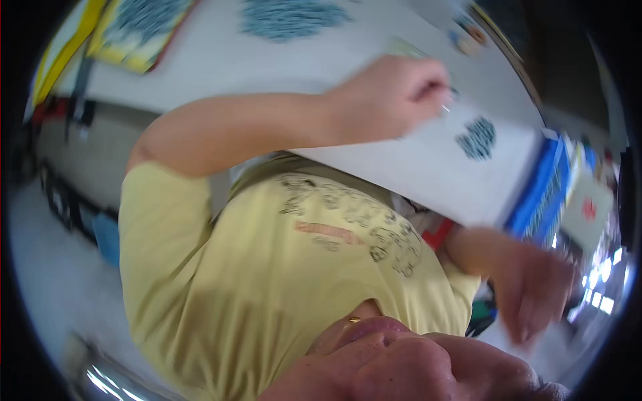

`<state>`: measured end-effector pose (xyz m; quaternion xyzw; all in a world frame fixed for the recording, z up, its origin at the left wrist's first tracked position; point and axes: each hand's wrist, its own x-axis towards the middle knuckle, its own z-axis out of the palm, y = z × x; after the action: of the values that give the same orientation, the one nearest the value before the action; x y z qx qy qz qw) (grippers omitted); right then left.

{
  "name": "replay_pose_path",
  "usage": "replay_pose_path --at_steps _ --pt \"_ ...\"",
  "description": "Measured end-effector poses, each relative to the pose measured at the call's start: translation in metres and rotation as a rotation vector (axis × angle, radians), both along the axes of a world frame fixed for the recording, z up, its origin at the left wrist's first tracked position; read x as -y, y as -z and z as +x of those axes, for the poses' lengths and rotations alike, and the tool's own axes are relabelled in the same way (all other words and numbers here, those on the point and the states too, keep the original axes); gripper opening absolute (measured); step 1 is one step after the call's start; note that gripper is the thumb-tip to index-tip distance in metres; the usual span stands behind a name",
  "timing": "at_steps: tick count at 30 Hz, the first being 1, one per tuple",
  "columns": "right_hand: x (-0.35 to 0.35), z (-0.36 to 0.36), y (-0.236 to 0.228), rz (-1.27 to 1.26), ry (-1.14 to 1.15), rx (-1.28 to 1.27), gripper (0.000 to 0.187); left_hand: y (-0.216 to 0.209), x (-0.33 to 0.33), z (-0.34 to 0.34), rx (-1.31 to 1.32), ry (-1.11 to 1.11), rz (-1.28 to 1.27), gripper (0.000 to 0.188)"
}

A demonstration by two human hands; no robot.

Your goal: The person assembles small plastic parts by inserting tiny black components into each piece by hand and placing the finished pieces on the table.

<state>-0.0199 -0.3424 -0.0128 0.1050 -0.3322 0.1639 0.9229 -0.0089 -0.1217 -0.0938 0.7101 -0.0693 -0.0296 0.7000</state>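
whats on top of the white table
A large bluish pile, a smaller dark pile, a yellow-edged item with bluish pieces, and blurred small things. Whatever the left hand covers on the white table is hidden.

Out at ten o'clock, a yellow strip [81, 37] curves past the rim! Just below nine, there's a light-blue piece [107, 237], edges blurred. Swing across to three: a long blue object [540, 190], and just beyond it, a pale panel [588, 206] wearing a red mark!
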Motion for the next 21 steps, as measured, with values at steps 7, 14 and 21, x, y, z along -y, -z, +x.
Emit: replay_pose_path --at_steps 7,14,21 --pt "-0.008 -0.058 -0.07 0.065 1.58 1.295 0.033 0.003 -0.027 -0.012 0.069 -0.044 0.04 0.017" --pt "-0.022 -0.067 -0.062 -0.092 1.687 1.259 0.028 0.004 -0.018 -0.015 0.124 -0.022 0.034 0.018" --pt "-0.039 -0.063 -0.053 -0.277 1.772 1.217 0.023 0.0 -0.023 -0.021 0.145 -0.002 0.035 0.017"
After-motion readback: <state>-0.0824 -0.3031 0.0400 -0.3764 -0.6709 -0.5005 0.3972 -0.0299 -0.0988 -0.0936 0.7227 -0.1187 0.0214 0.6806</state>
